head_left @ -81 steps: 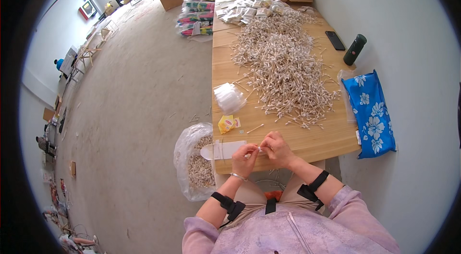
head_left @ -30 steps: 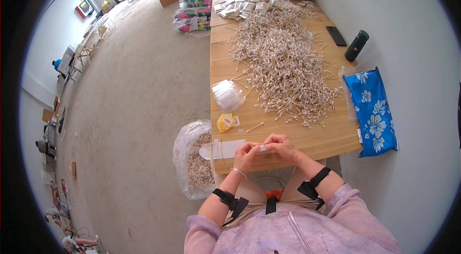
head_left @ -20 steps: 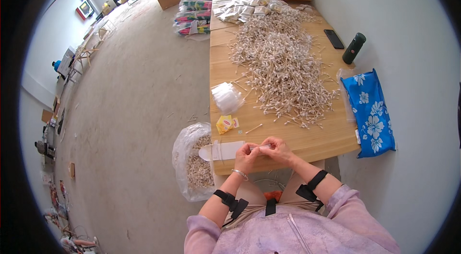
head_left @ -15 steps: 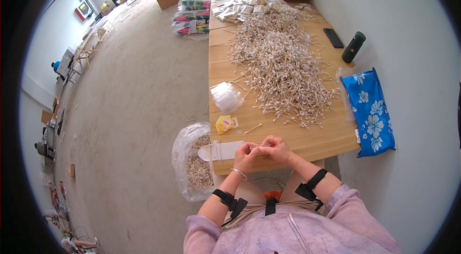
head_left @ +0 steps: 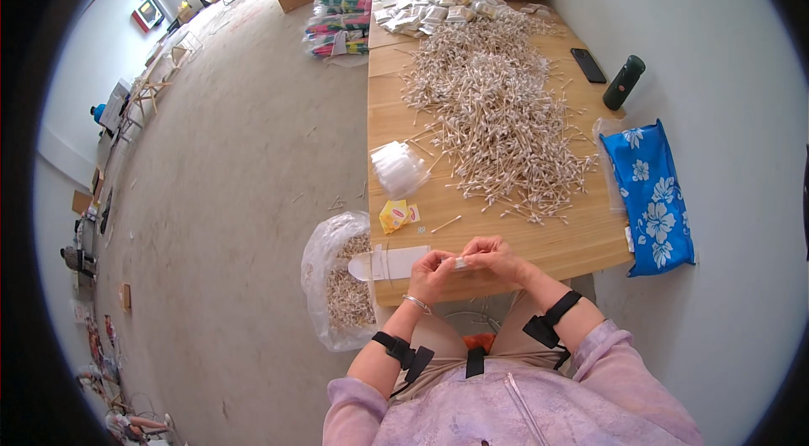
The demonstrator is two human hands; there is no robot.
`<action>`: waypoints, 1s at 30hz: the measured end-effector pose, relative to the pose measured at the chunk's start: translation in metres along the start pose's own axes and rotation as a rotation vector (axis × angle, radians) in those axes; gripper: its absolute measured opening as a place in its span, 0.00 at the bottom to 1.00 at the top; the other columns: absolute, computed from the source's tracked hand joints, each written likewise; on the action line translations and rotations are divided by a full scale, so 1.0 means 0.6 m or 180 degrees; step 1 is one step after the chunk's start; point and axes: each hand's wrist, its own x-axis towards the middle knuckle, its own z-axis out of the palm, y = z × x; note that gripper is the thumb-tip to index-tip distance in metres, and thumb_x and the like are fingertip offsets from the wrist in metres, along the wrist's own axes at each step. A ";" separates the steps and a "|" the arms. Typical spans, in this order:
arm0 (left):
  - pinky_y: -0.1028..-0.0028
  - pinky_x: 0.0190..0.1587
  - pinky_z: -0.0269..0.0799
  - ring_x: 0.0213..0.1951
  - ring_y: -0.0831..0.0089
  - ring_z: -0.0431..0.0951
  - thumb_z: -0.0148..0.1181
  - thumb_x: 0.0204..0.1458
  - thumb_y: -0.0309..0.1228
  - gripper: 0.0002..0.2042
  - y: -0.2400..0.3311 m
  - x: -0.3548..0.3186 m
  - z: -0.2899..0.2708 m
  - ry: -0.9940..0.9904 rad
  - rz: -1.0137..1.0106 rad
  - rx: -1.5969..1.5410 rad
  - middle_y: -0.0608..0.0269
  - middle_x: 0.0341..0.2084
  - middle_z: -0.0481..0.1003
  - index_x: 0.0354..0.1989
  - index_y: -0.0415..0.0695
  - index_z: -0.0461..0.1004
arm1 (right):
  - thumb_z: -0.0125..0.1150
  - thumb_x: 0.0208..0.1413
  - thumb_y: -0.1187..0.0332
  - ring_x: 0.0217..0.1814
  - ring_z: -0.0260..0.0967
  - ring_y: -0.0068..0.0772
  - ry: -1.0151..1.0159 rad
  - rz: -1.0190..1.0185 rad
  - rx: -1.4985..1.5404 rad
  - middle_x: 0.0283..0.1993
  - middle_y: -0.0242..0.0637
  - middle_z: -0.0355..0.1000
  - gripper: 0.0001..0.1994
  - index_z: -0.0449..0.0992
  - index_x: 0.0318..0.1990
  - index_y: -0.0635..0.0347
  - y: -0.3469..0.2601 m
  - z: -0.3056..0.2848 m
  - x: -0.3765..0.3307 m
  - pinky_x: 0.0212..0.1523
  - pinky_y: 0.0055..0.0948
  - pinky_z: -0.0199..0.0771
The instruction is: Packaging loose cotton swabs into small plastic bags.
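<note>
My left hand (head_left: 431, 274) and my right hand (head_left: 495, 257) meet over the table's near edge, fingers pinched. Between their fingertips is a small white piece (head_left: 460, 263), too small and too covered to name; both hands grip it. Beside my left hand lies a white strip with a rounded end (head_left: 403, 264), crossed by a band. Beyond that are yellow cards (head_left: 393, 216) and a stack of clear plastic bags (head_left: 399, 170). A large loose heap of cotton swabs (head_left: 497, 109) covers the middle of the table, and one single swab (head_left: 447, 224) lies nearer to me.
Filled small packets (head_left: 438, 4) pile up at the table's (head_left: 581, 245) far end. Along the right side are a phone (head_left: 587, 66), a dark green bottle (head_left: 624, 82) and a blue flowered pouch (head_left: 647, 197) by the wall. A plastic sack of swabs (head_left: 345, 299) stands at the left edge.
My hands have drawn slightly apart, the right one moving a little to the right. More of the white piece now shows between them.
</note>
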 end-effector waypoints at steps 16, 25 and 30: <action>0.68 0.46 0.78 0.45 0.72 0.76 0.48 0.62 0.39 0.16 0.043 -0.024 -0.009 -0.0590 -0.0992 -0.0621 0.63 0.42 0.74 0.50 0.39 0.69 | 0.59 0.58 0.67 0.26 0.63 0.13 0.0673 -0.0536 -0.0187 0.26 0.23 0.71 0.09 0.77 0.29 0.61 -0.032 0.019 0.007 0.28 0.18 0.66; 0.69 0.42 0.81 0.42 0.72 0.77 0.49 0.62 0.32 0.12 0.069 -0.035 0.009 -0.0682 -0.0673 -0.0222 0.62 0.40 0.74 0.47 0.37 0.70 | 0.58 0.58 0.67 0.28 0.67 0.16 0.0831 -0.0548 -0.0192 0.27 0.27 0.74 0.09 0.78 0.31 0.62 -0.047 0.037 -0.008 0.31 0.20 0.70; 0.75 0.43 0.78 0.41 0.78 0.76 0.54 0.59 0.30 0.11 0.078 -0.035 0.016 -0.0602 -0.0577 -0.0263 0.66 0.39 0.74 0.46 0.36 0.70 | 0.59 0.58 0.69 0.28 0.65 0.14 0.0980 -0.0609 -0.0326 0.27 0.26 0.73 0.08 0.79 0.31 0.63 -0.049 0.040 -0.015 0.31 0.18 0.67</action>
